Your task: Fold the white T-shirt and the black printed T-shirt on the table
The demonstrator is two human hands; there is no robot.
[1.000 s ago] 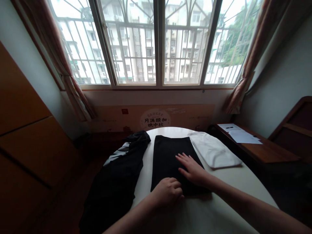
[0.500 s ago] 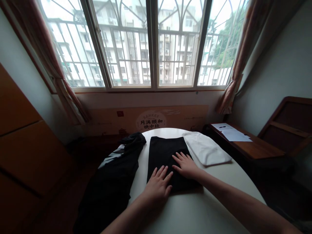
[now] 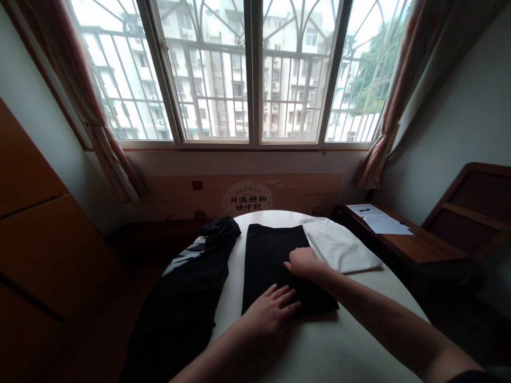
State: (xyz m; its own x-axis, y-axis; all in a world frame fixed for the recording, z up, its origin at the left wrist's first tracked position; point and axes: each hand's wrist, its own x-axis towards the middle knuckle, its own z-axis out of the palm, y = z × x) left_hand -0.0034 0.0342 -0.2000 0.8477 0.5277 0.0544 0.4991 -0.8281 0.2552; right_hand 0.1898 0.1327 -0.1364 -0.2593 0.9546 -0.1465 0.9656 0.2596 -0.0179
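Note:
A folded black garment (image 3: 267, 255) lies flat on a round white table (image 3: 319, 351). On its lower part rests my left hand (image 3: 271, 308), palm down, fingers stretched out and slightly apart. My right hand (image 3: 305, 262) is closed, its fingers curled under, against the garment's right side. Whether cloth is caught in those curled fingers is hidden. Just right of the black garment lies a folded white garment (image 3: 343, 247). To the left, a loose black garment with grey-white patches (image 3: 183, 298) hangs over the table's edge.
At the right stands a low wooden table (image 3: 435, 247) with papers (image 3: 381, 219) on it, and a wooden chair (image 3: 475, 207) beside it. An orange-brown cabinet (image 3: 35, 229) is on the left. A barred window (image 3: 251, 74) between curtains (image 3: 107, 154) fills the far side.
My right hand has gone from flat and spread to closed, staying at the garment's right side. My left hand has slid a little to the right and nearer to me, still flat.

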